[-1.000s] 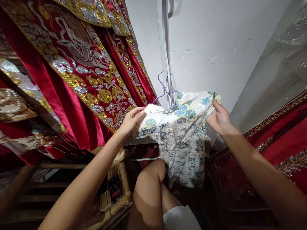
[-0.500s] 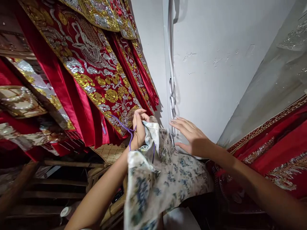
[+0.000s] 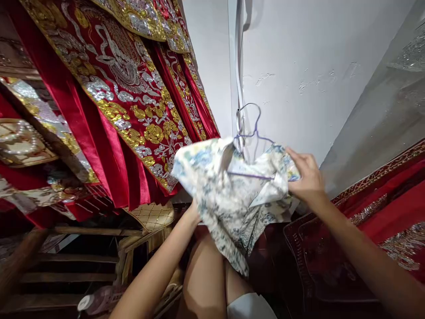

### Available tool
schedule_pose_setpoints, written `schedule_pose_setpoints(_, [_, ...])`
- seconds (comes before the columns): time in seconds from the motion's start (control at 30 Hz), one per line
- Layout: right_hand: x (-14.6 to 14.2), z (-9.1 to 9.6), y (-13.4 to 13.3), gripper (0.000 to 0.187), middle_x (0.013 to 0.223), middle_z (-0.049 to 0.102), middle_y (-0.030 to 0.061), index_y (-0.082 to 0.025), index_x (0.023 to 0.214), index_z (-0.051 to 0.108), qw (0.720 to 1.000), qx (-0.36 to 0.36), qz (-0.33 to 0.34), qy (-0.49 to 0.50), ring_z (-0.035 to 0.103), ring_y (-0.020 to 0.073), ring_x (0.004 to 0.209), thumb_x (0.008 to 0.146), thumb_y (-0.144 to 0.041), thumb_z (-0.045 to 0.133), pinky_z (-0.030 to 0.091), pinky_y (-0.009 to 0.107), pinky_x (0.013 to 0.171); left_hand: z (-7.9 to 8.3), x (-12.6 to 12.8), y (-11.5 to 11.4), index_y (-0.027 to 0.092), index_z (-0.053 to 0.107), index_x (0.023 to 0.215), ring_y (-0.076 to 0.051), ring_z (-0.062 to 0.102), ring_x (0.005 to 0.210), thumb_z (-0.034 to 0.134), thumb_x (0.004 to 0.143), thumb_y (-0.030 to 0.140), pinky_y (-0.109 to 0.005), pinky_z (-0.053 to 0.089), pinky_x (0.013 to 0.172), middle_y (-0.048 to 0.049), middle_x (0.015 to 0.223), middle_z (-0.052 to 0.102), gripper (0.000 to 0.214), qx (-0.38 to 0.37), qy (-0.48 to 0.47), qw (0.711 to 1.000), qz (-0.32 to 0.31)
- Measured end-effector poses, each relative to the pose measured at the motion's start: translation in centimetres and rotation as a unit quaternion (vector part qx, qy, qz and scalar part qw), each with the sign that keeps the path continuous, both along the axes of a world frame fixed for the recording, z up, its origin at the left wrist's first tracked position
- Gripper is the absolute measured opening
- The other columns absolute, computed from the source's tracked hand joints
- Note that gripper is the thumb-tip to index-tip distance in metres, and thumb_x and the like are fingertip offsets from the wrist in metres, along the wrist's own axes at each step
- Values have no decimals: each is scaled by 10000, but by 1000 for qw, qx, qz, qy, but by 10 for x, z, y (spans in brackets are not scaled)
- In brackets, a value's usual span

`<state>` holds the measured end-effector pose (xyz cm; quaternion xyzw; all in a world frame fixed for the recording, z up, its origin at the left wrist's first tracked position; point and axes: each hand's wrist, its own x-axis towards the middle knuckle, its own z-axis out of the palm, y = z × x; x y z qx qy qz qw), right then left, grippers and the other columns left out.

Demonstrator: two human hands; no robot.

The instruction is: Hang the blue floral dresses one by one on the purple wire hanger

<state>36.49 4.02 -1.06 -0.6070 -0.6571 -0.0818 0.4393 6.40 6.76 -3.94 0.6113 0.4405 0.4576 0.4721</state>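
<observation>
A white garment with a blue and yellow floral print (image 3: 232, 199) hangs on a purple wire hanger (image 3: 251, 133) in front of the white wall. My right hand (image 3: 303, 177) pinches the garment's right shoulder, fingers closed on the cloth. Behind the garment's left side sits my left hand (image 3: 192, 210); only the wrist and heel show, the fingers are hidden by the fabric. The hanger's hook rises beside a white strip (image 3: 237, 79) running down the wall. My bare knee (image 3: 207, 270) shows below the garment.
Red satin robes with gold and silver embroidery (image 3: 126, 97) hang on the left. More red embroidered cloth (image 3: 381, 212) lies at the right under a clear plastic cover (image 3: 381, 102). Wooden shelves (image 3: 66, 261) and a woven basket (image 3: 151, 215) sit at lower left.
The garment, bunched low in my left hand half a second ago, is now lifted and spread on the hanger. My right hand went from open near the wall to gripping its right shoulder.
</observation>
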Motion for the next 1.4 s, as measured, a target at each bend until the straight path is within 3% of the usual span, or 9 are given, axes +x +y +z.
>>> schedule_pose_setpoints(0.13, [7,25,19,758,1145,615,118,-270,1475,555,998,35,-39,-21,623,356,1025,733,-266,710,509,437,773,-38,-11,-11,132,747,1097,-350,634,1250,548,792,816,-458,469,1099,-157,1138,765,775,-75,-237,969,0])
schedule_pose_setpoints(0.23, [-6,36,29,792,1208,613,133,-269,1480,545,997,55,13,-56,593,390,1108,710,-266,731,512,511,870,-59,-3,-19,152,718,1156,-367,598,1292,875,635,545,-480,407,1157,-140,1251,728,672,-67,-228,968,78])
schedule_pose_setpoints(0.37, [-25,26,11,797,1423,569,119,-301,1514,486,985,49,146,-70,504,410,1313,753,-262,722,420,628,1064,-84,12,-37,168,672,1258,-329,587,1313,900,628,384,-452,379,1184,-134,1305,701,704,-71,-213,966,130])
schedule_pose_setpoints(0.5, [-53,-36,-42,520,1428,614,106,-280,1373,620,957,60,276,74,498,351,1381,861,-315,704,378,570,1159,-110,23,-60,154,665,1270,-344,614,1273,900,618,429,-487,402,1159,-155,1263,718,746,-146,-223,959,93])
schedule_pose_setpoints(0.57, [-75,-84,-70,387,1311,685,106,-267,1277,675,949,28,206,236,615,313,1240,892,-301,674,487,491,1057,-119,26,-70,160,660,1282,-338,612,1276,894,622,448,-481,398,1161,-150,1251,723,758,-159,-230,955,96])
schedule_pose_setpoints(0.63, [-99,-129,-90,225,1014,761,78,-238,1053,735,898,-18,115,424,712,263,925,870,-364,703,574,393,819,-124,29,-76,163,655,1290,-332,621,1263,881,643,467,-474,402,1156,-147,1244,725,749,-164,-232,954,100])
schedule_pose_setpoints(0.73, [-126,-166,-100,322,772,712,51,-190,870,731,816,-126,88,557,652,213,697,832,-509,713,531,328,650,-125,32,-82,151,664,1268,-332,651,1209,888,632,470,-474,423,1136,-147,1194,740,746,-165,-221,956,97])
schedule_pose_setpoints(0.97, [-136,-138,-82,463,608,454,-32,-219,637,468,811,-224,182,508,445,141,589,938,-554,573,370,278,583,-118,27,-88,135,691,1197,-319,663,1170,882,643,481,-417,495,1060,-143,1172,742,681,-160,-187,965,95])
schedule_pose_setpoints(1.4, [-131,-138,-90,305,680,503,-41,-211,846,612,774,-187,148,586,489,128,606,844,-494,727,436,250,580,-113,28,-97,132,690,1240,-335,668,1157,899,633,484,-442,507,1052,-161,1231,728,732,-192,-215,955,65])
